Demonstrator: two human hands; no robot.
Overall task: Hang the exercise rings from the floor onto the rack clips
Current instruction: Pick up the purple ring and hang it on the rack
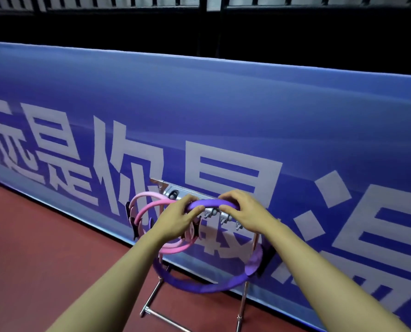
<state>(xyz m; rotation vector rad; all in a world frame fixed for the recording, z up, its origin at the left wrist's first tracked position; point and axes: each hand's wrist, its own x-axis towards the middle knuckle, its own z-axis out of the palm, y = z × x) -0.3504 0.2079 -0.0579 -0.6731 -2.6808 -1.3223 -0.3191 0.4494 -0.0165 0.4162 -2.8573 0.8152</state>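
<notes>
Against the blue banner point(223, 116), a metal rack point(241, 305) stands on the red floor point(44, 259). Both the left hand point(175, 218) and right hand point(244, 212) grip the top of a purple ring point(206, 287) at the rack's clips point(223, 219). Two pink rings point(151, 204) hang just left, overlapping it.

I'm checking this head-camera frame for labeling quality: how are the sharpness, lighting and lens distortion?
Head view: wide-angle bending curves the blue banner top edge; light is even and soft, no glare; the background above is very dark; the left hand, right hand and purple ring look slightly soft from motion blur; the small rack clips are hard to resolve.
</notes>
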